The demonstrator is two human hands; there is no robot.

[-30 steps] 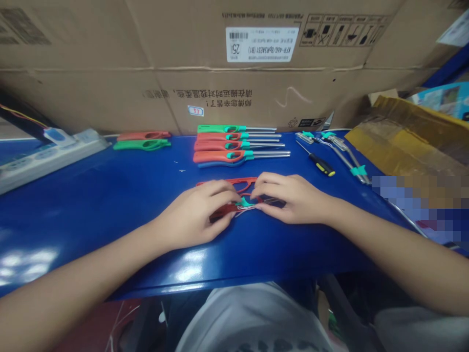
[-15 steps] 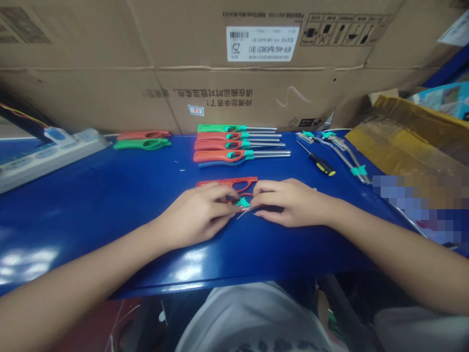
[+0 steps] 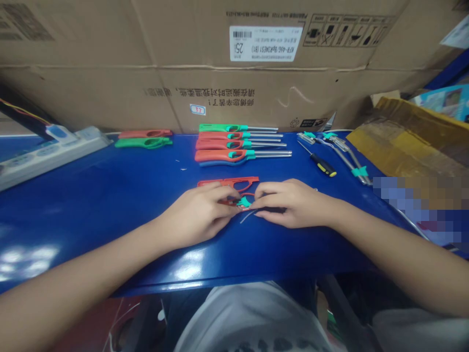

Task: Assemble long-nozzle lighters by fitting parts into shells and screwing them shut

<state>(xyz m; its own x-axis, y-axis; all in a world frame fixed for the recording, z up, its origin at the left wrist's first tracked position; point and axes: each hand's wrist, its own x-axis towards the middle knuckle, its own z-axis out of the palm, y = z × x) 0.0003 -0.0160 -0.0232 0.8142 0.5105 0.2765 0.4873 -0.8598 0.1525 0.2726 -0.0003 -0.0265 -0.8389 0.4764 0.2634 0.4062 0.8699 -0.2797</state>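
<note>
My left hand (image 3: 201, 210) and my right hand (image 3: 291, 203) meet over an opened red lighter casing (image 3: 247, 195) low on the table. Both have their fingers closed around its handle, which they mostly cover. Between the fingertips shows a teal trigger (image 3: 244, 202). A thin pale wire (image 3: 246, 217) sticks out below the right fingertips toward the table. Just behind the hands lies a second red casing half (image 3: 246, 184), partly covered by the left hand. What exactly each fingertip presses is too small to make out.
Several long-nosed lighters (image 3: 224, 155) lie in a stack at the back. Red and green casing halves (image 3: 143, 142) are left of them. A screwdriver (image 3: 322, 165) and metal lighter tubes (image 3: 351, 161) lie at right. A power strip (image 3: 54, 154) stands left; a cardboard box (image 3: 120, 49) walls the back.
The thin wire's free end has shifted slightly and now stands out more clearly below the right fingertips. Both hands stay at the casing with only small finger movements.
</note>
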